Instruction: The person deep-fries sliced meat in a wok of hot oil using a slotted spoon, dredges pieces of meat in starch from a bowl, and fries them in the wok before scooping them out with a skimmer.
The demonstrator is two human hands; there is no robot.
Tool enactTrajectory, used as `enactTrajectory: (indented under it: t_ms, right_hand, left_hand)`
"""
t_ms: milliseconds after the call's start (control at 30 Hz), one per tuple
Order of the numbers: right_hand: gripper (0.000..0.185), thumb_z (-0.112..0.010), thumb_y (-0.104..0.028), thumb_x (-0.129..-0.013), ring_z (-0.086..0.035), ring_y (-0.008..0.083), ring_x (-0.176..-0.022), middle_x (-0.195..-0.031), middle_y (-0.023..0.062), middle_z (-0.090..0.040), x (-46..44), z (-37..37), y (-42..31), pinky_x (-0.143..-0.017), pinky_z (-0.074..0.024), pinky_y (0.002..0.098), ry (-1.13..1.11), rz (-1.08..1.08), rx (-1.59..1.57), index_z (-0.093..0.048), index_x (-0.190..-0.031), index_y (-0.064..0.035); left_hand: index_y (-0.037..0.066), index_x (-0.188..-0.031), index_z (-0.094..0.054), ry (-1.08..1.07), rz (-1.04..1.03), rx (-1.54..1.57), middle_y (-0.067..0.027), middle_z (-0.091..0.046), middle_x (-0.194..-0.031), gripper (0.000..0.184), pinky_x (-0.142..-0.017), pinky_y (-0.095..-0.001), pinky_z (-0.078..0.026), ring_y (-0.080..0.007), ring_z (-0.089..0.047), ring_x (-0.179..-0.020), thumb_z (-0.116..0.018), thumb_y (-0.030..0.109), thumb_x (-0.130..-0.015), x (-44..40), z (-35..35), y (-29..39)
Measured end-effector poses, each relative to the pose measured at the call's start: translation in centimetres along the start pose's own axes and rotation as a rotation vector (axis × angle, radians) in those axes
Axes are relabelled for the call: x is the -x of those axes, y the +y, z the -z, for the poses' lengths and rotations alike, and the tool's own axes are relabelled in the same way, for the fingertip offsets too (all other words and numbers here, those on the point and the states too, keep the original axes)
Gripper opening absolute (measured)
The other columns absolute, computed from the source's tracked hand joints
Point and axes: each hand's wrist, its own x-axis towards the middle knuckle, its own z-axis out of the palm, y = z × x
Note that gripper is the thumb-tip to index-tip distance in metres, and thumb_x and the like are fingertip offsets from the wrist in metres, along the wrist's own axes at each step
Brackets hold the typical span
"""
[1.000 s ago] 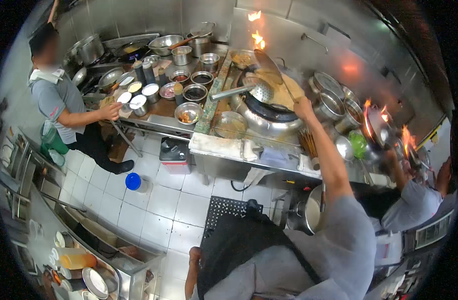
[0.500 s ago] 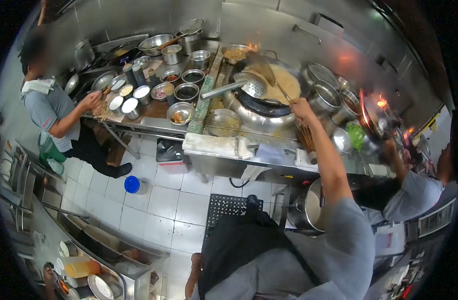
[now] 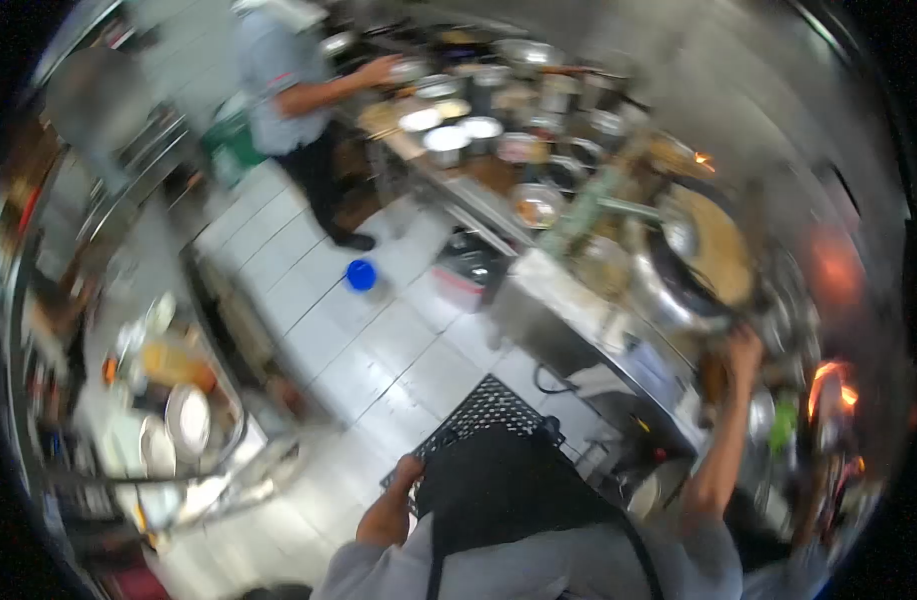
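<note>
My right hand (image 3: 745, 350) is at the near right rim of a big steel wok (image 3: 669, 290) full of tan liquid (image 3: 724, 235). Its fingers look closed around the handle end of a ladle, though blur hides most of the tool. A perforated skimmer (image 3: 679, 232) rests across the wok, its thick handle pointing left. My left hand (image 3: 409, 472) hangs low beside my black apron (image 3: 509, 490), away from the counter; blur and the apron hide its fingers.
Metal pots and bowls of ingredients (image 3: 447, 140) crowd the counter at upper left, where a co-worker (image 3: 289, 90) stands. Flames (image 3: 834, 385) burn at right. A blue-lidded tub (image 3: 361, 275) and a black perforated mat (image 3: 489, 410) lie on the tiled floor. A plate-laden side counter (image 3: 189, 420) is at left.
My view has swung left, so the wok and stove now appear further right and tilted. My right hand stays by the wok's rim. More of my left forearm shows. The co-worker's arm reaches over the pots.
</note>
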Motion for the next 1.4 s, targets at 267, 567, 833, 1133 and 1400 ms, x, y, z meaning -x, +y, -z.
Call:
enactTrajectory:
  t_ms: [267, 567, 833, 1133, 1400]
  right_hand:
    - [0.031, -0.051, -0.017, -0.095, -0.051, 0.0114, -0.053, -0.068, 0.0035, -0.055, -0.4, 1.7, 1.1, -0.047, -0.0404, 0.0285, -0.115, 0.035, -0.116, -0.062, -0.116, 0.0036]
    - [0.040, -0.050, -0.012, -0.094, -0.052, 0.0144, -0.066, -0.081, 0.0095, -0.062, -0.4, 1.6, -1.8, -0.062, -0.0425, 0.0306, -0.305, -0.109, -0.161, -0.054, -0.130, 0.0063]
    - [0.042, -0.052, -0.010, -0.094, -0.050, 0.0115, -0.066, -0.083, 0.0061, -0.060, 3.6, 0.6, -7.4, -0.059, -0.0419, 0.0296, -0.237, -0.273, -0.265, -0.051, -0.132, 0.0079]
    - [0.015, -0.047, -0.005, -0.090, -0.036, 0.0086, -0.037, -0.056, -0.0017, -0.043, 3.0, -0.8, -6.9, -0.032, -0.0256, 0.0276, -0.119, -0.227, -0.304, -0.054, -0.077, -0.0064]
    - [0.027, -0.049, -0.006, -0.085, -0.068, 0.0259, -0.074, -0.085, 0.0199, -0.070, 0.6, -1.5, -2.4, -0.067, -0.0517, 0.0339, 0.076, 0.160, 0.349, -0.067, -0.102, 0.0065]
  left_hand:
    - [0.007, -0.096, -0.072, -0.171, 0.383, 0.406, -0.0198, -0.069, -0.099, 0.031, -0.085, -0.0424, -0.054, -0.0371, -0.067, -0.094, -0.062, 0.033, -0.082, 1.6, -0.5, 1.5]
    - [0.009, -0.091, -0.074, -0.037, 0.213, 0.208, -0.0159, -0.070, -0.096, 0.026, -0.083, -0.0427, -0.055, -0.0321, -0.068, -0.092, -0.065, 0.028, -0.077, 0.8, -2.1, 1.1]
    - [0.008, -0.091, -0.074, -0.085, 0.091, 0.113, -0.0179, -0.070, -0.096, 0.028, -0.080, -0.0452, -0.055, -0.0346, -0.068, -0.088, -0.063, 0.031, -0.078, 1.0, -1.5, 0.4]
    - [0.006, -0.090, -0.072, -0.072, 0.243, 0.300, -0.0184, -0.071, -0.091, 0.029, -0.076, -0.0453, -0.055, -0.0339, -0.069, -0.085, -0.060, 0.029, -0.079, 1.5, -2.6, -1.6]
    - [0.005, -0.093, -0.071, -0.028, 0.302, 0.376, -0.0204, -0.069, -0.099, 0.030, -0.081, -0.0450, -0.053, -0.0340, -0.067, -0.096, -0.058, 0.028, -0.080, 1.3, -2.1, -1.5]
